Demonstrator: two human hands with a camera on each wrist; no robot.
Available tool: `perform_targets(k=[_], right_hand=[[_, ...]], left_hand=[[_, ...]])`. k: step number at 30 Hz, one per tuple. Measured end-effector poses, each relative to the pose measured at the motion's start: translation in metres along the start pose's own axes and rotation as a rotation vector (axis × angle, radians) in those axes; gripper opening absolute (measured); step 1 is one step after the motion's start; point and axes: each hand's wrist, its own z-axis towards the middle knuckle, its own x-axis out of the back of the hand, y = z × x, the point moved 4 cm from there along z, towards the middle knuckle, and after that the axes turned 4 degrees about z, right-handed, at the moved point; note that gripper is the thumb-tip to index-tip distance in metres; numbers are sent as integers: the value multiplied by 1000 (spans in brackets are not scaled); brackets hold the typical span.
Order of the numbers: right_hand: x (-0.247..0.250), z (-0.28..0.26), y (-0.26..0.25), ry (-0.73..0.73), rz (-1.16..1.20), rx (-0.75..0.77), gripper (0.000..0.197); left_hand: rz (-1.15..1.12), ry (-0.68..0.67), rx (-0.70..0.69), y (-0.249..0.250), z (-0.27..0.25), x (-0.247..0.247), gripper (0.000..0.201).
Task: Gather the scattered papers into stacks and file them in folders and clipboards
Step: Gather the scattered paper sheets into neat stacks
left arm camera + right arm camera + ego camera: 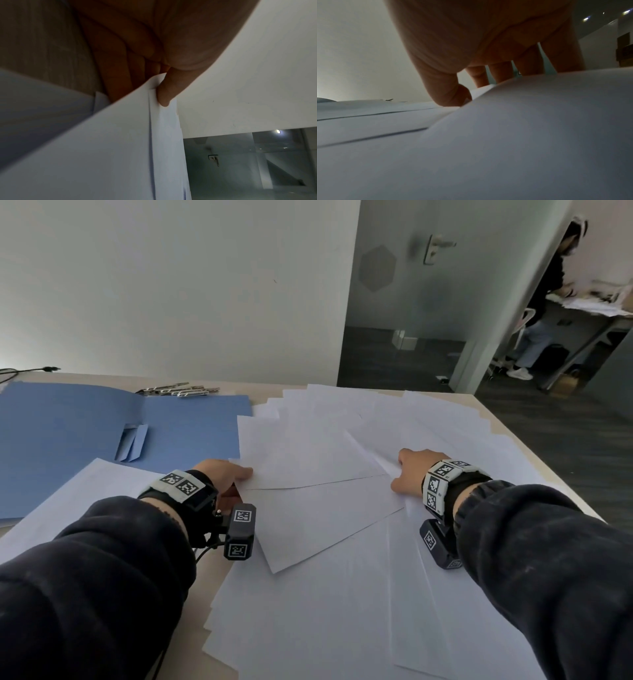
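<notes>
My left hand point(224, 474) pinches the near-left corner of a loose white paper sheet point(308, 453); my right hand point(409, 470) grips its right corner, the sheet's long axis spanning between them.

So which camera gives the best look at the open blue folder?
The head view: the blue folder lies open at the table's left, inner pocket visible, partly covered by white papers. The right wrist view may catch a bluish sliver at far left, too unclear to tell. The left wrist view shows none of it.
</notes>
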Motion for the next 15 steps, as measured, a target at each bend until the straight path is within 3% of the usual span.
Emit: perform_targets(k=[6, 10, 13, 15], right_hand=[[11, -10, -1, 95, -37, 24, 11], [19, -21, -1, 141, 214, 95, 10], [22, -42, -15, 162, 390, 266, 15], [16, -59, -27, 112, 428, 364, 15]], left_hand=[[1, 34, -78, 2, -6, 2, 23], [0, 8, -77, -4, -21, 8, 19], [9, -64, -57, -16, -29, 9, 35], [7, -69, -80, -23, -32, 12, 26]])
